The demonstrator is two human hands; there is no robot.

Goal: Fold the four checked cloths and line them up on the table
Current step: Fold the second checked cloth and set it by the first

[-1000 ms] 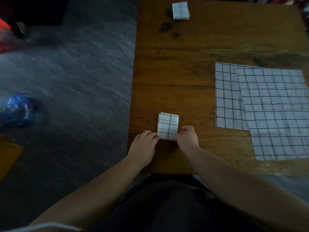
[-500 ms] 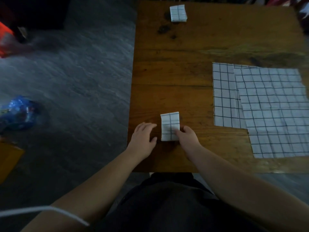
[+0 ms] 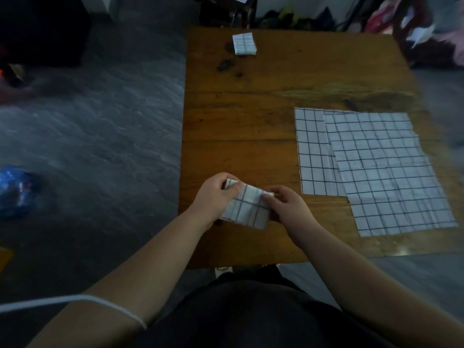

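A small folded checked cloth [image 3: 247, 208] is lifted just above the near left part of the wooden table [image 3: 251, 116]. My left hand [image 3: 216, 194] grips its far left end and my right hand [image 3: 288, 205] pinches its right side. A second folded checked cloth [image 3: 244, 43] lies at the table's far left. Two unfolded checked cloths lie overlapped on the right: the lower one [image 3: 312, 151] shows as a strip at the left, and the upper one [image 3: 391, 172] covers most of it.
The table's left edge borders a grey floor [image 3: 100, 136]. A blue bag [image 3: 15, 189] lies on the floor at the left. Dark furniture and clutter [image 3: 288, 13] stand behind the table's far edge. A white cord [image 3: 75, 300] crosses my left forearm.
The folded cloth lay flat on the table with my hands beside it; now both hands hold it, raised and tilted. My view has shifted, showing more of the far side.
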